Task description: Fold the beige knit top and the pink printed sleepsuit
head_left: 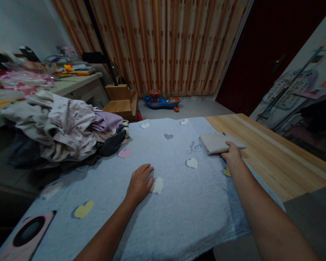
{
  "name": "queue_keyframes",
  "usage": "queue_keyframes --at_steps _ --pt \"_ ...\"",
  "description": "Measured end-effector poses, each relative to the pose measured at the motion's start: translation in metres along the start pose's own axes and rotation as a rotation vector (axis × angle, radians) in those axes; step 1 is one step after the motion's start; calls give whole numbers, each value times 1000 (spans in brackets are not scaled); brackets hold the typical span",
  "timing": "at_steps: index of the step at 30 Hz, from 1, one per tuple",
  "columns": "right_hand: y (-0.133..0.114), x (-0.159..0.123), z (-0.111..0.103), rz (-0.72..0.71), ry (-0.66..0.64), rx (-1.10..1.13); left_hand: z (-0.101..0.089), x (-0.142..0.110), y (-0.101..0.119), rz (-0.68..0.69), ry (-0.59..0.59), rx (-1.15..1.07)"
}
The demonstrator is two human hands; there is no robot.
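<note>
Blue heart-print blanket [174, 217] covers part of wood tabletop [274, 156]. Left to right: pink flat item [29, 232] with dark round panel, blanket's near-left corner; clothes pile [70, 127], blanket's far-left side; left hand [139, 184] mid-blanket, palm down, fingers loose, holding nothing; right hand [232, 152], well apart, clamped on folded pale cloth [213, 144] at blanket's right edge.

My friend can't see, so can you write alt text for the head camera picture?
A person's right hand holds a folded cloth over the right side of a blue blanket with hearts, and the left hand rests on the blanket. Clothes are heaped on the left; beyond, a toy car stands before a curtain.
</note>
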State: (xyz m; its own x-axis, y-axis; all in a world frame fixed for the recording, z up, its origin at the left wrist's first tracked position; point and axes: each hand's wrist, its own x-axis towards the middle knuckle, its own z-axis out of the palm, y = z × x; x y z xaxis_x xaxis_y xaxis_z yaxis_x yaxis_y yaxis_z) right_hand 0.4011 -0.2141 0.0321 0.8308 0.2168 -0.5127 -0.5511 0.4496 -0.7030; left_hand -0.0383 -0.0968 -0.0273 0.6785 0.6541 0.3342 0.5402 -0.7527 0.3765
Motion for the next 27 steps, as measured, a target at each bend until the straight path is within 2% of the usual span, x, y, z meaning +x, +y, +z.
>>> queue_keyframes --at_steps 16,27 --pt "-5 5 12 -8 -20 29 -1 1 0 -4 -16 8" --pt "3 8 18 7 -11 7 0 1 0 -2 -6 1"
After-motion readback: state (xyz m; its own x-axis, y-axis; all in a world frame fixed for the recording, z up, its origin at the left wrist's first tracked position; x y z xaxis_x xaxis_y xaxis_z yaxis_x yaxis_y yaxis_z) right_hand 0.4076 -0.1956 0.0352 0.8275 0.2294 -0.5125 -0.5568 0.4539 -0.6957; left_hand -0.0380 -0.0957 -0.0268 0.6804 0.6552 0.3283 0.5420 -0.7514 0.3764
